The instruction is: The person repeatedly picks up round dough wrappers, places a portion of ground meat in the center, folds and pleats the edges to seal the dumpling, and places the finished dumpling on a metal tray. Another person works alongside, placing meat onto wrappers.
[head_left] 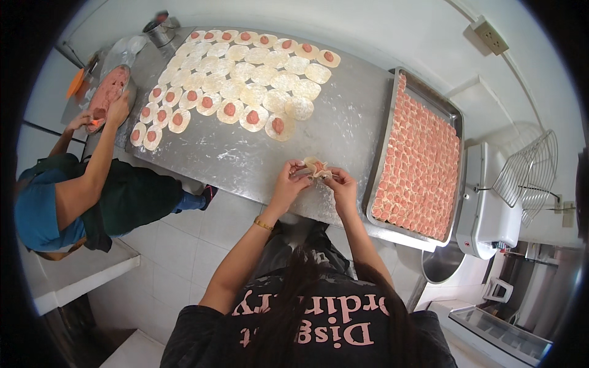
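Note:
Between my two hands, above the near edge of the steel table, is a dumpling (317,167) with its pale wrapper partly gathered around pink filling. My left hand (291,184) pinches the wrapper's left side, and a bracelet circles that wrist. On the other side, my right hand (341,183) grips the wrapper's edge between thumb and fingers. Farther left on the table lie rows of round dough wrappers (264,75). Some carry a lump of pink filling (229,109); others are bare. At right, a large metal tray (369,205) is packed with open-topped dumplings (417,159).
The steel table (350,92) is dusted with flour. At left, a co-worker (80,196) in a blue sleeve and dark apron handles a bowl of pink filling (109,92). A metal container (159,30) stands at the far left corner. Right of the tray is a white mixer (491,202) with a wire guard.

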{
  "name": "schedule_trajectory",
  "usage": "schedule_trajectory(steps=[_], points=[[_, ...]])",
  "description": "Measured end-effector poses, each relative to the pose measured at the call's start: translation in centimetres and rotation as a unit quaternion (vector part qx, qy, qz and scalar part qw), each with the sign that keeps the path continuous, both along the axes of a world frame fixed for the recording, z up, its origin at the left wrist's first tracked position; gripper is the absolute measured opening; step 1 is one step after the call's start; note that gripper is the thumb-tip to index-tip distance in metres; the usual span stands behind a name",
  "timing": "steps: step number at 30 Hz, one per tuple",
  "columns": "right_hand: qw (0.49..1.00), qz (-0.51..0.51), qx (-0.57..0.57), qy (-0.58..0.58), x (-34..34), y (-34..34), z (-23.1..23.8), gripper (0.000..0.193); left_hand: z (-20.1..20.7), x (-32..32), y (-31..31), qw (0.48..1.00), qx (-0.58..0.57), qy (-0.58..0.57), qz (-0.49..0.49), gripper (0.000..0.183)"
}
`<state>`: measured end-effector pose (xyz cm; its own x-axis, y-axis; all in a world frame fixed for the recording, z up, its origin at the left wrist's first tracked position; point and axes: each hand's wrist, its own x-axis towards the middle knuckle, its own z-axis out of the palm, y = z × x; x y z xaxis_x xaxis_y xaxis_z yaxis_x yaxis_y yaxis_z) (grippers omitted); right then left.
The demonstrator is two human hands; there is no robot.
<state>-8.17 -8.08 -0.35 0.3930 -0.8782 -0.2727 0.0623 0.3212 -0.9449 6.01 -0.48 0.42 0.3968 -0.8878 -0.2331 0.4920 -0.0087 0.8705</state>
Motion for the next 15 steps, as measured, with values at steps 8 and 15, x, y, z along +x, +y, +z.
schedule_trajectory(steps=[8,15], points=[[0.979,0.085,-0.114,0.149,-0.9,-0.9,0.3,0.033,-2.0,0.6,-0.4,0.955,0.015,-0.296,-0.020,0.014],[0.925,0.111,-0.249,0.264,-0.7,-0.9,-0.1,0.034,-2.0,-0.2,0.0,0.936,0.029,-0.345,-0.061,0.020]])
